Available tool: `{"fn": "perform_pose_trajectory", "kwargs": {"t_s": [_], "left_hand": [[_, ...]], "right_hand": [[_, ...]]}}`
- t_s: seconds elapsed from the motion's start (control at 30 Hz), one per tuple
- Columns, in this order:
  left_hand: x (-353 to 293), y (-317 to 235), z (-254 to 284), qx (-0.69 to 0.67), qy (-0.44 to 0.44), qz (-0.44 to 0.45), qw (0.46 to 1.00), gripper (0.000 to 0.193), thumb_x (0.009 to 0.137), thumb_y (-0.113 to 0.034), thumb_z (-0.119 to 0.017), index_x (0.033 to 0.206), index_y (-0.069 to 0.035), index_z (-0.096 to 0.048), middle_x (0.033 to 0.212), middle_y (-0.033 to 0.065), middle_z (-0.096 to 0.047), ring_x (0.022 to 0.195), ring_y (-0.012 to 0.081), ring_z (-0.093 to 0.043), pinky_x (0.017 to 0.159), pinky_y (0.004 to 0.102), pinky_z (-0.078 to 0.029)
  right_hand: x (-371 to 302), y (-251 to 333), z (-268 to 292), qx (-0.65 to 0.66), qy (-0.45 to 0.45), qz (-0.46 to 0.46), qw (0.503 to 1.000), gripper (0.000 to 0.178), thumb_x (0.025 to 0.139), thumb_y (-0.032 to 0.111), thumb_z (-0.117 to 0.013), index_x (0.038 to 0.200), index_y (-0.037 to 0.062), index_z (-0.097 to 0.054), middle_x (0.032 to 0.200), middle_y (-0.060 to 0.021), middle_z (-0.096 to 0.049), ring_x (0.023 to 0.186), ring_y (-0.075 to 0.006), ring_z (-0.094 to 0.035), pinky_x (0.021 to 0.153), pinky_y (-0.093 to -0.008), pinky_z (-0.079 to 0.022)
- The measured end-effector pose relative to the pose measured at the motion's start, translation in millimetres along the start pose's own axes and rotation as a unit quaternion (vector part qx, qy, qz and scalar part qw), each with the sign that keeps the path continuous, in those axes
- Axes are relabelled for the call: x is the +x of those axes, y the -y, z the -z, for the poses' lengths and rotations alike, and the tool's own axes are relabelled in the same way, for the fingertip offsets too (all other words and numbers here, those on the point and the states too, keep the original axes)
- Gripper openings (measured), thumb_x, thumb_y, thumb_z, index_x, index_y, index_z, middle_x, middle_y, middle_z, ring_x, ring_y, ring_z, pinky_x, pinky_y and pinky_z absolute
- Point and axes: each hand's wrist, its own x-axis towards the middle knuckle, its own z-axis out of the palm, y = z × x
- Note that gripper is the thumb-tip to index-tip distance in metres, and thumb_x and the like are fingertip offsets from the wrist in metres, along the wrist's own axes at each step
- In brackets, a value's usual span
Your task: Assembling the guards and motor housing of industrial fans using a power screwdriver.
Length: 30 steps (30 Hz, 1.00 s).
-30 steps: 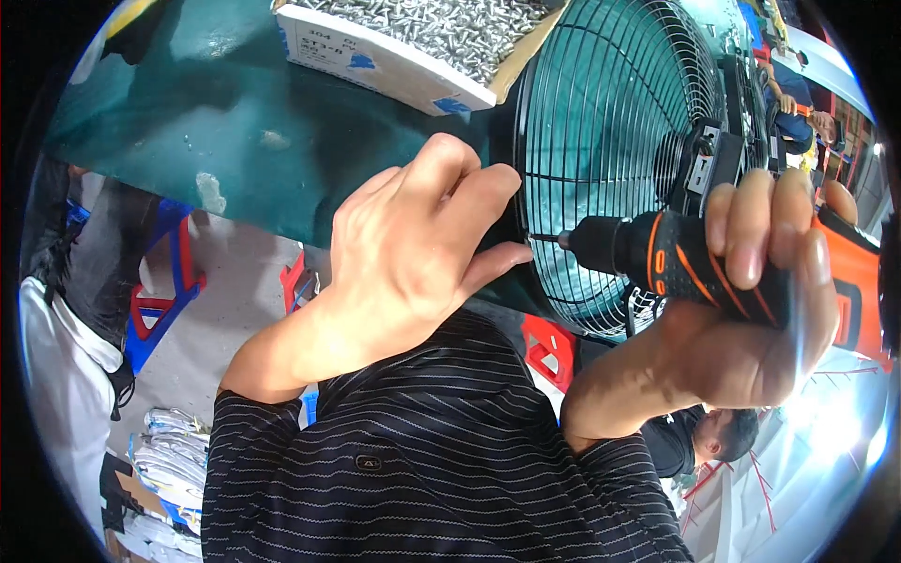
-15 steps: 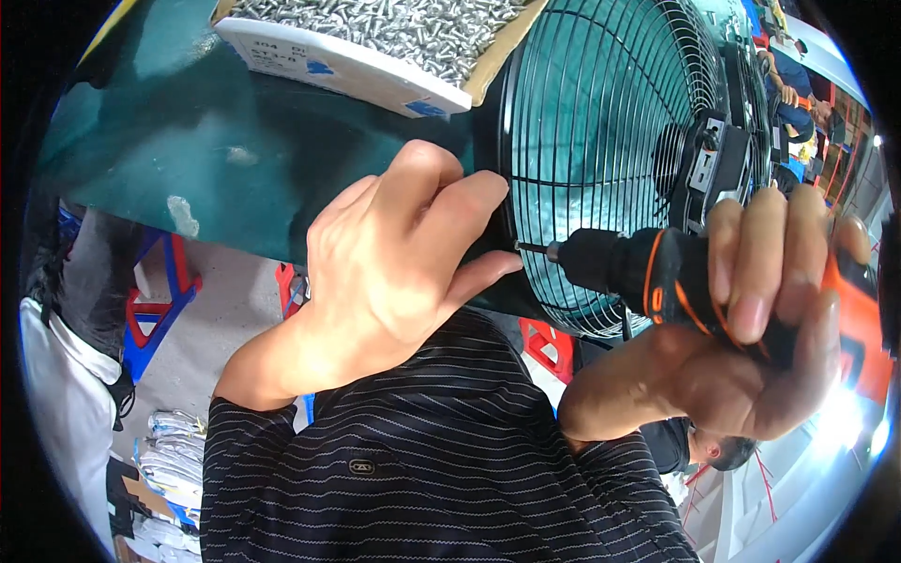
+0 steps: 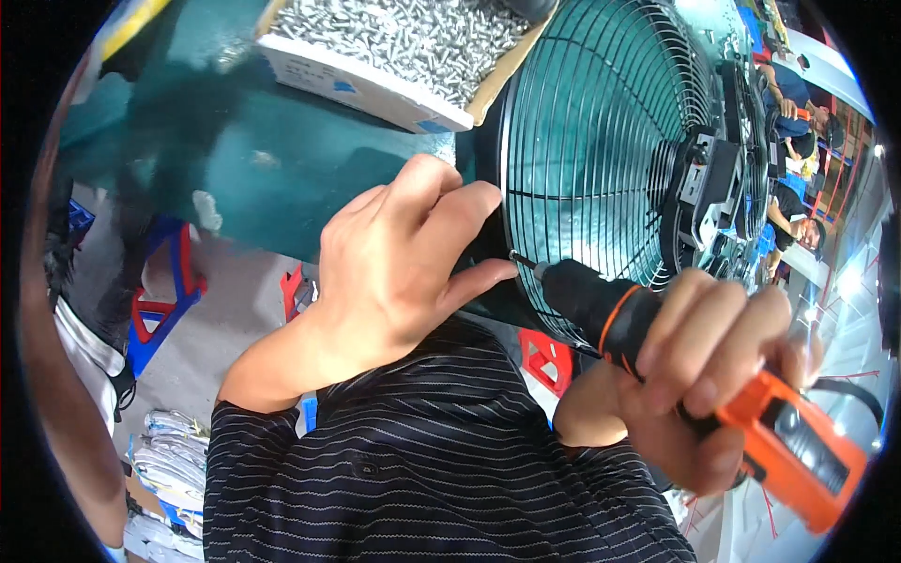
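The right hand (image 3: 715, 347) has its grip closed around an orange-and-black cordless screwdriver (image 3: 601, 300), fingers wrapped over the body. Its thin bit (image 3: 527, 263) points at the rim of a black wire fan guard (image 3: 584, 159), just above the left thumb. The left hand (image 3: 385, 263) is at that rim, thumb and forefinger tips spread apart; whether its curled fingers grip anything, I cannot tell. The guard stands on the green surface (image 3: 253, 174), beside an open box (image 3: 375, 94) of silver screws (image 3: 394, 42).
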Motion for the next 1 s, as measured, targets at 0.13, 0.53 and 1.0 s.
{"fn": "perform_pose_trajectory", "kwargs": {"t_s": [0.13, 0.53, 1.0], "left_hand": [[0, -6, 0, 0.012, 0.002, 0.014, 1.0, 0.064, 0.058, -0.024, -0.095, 0.11, -0.004, -0.062, 0.095, 0.0104, -0.058, 0.066, 0.0227, -0.059, 0.056, 0.0333, -0.049], [23, -84, -19, 0.047, 0.054, -0.286, 0.956, 0.057, 0.059, -0.033, -0.088, 0.103, -0.006, -0.065, 0.105, 0.0114, -0.062, 0.092, 0.0283, -0.063, 0.08, 0.0402, -0.051], [155, -214, -72, -0.004, 0.353, -0.264, 0.897, 0.025, 0.084, -0.024, -0.076, 0.093, -0.002, -0.071, 0.071, 0.0059, -0.067, 0.063, 0.0193, -0.061, 0.063, 0.0343, -0.05]], "right_hand": [[-12, 12, 10, -0.012, -0.047, 0.048, 0.998, 0.063, 0.086, 0.019, -0.067, 0.141, -0.002, -0.045, 0.084, -0.0035, -0.051, 0.062, -0.0117, -0.052, 0.058, -0.0282, -0.043], [-169, 134, 154, 0.148, -0.399, 0.111, 0.898, 0.028, 0.095, 0.014, -0.056, 0.117, -0.0018, -0.05, 0.083, -0.0038, -0.044, 0.075, -0.0145, -0.046, 0.074, -0.0304, -0.041], [-294, 41, 208, 0.108, -0.566, -0.063, 0.815, 0.027, 0.097, 0.017, -0.059, 0.118, 0.0008, -0.053, 0.078, -0.0037, -0.052, 0.067, -0.0136, -0.048, 0.065, -0.0288, -0.042]]}}
